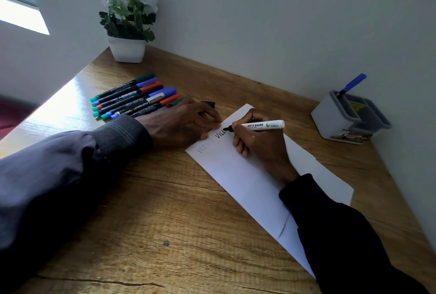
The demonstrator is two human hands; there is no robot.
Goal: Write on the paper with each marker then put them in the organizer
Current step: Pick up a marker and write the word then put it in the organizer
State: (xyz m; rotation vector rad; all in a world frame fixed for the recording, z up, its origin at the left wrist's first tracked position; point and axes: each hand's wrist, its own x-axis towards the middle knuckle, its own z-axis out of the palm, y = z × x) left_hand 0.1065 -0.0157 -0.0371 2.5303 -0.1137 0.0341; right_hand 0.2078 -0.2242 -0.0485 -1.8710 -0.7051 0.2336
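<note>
From the head view, my right hand [257, 145] gripped the whiteboard marker [256, 126], tip on the paper [238, 176]. My left hand [181, 124] pressed flat on the paper's corner. Other markers [134, 97] lay beyond my left hand; the organizer [330, 120] stood beyond my right.

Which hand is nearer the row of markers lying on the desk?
Left. The left hand rests right beside the row of markers, overlapping its near end, pressing the paper. The right hand is farther off, over the paper, writing with the whiteboard marker.
</note>
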